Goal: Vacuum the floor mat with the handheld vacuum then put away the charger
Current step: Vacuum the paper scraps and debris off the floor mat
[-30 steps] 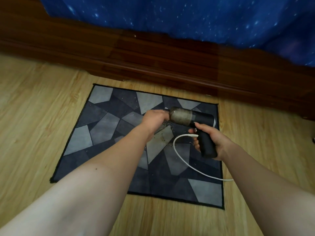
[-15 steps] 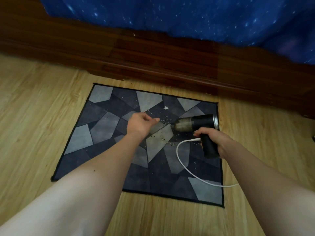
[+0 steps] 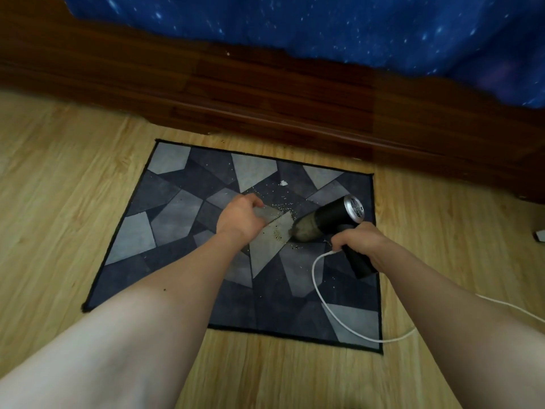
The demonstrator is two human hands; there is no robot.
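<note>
Pale plank floor. Along the far side, dark wooden base under blue starred cloth. Flat on the floor just before the base, grey patchwork mat. Over the mat's right half, black vacuum, dusty nose tipped down to the mat, silver rear raised. Clenched round its handle, right hand. At the handle, white cable, looping over the mat and off right across the floor. Mid-mat, left hand, curled round a clear piece. Between hand and nose, scattered crumbs; farther back, a white scrap.
</note>
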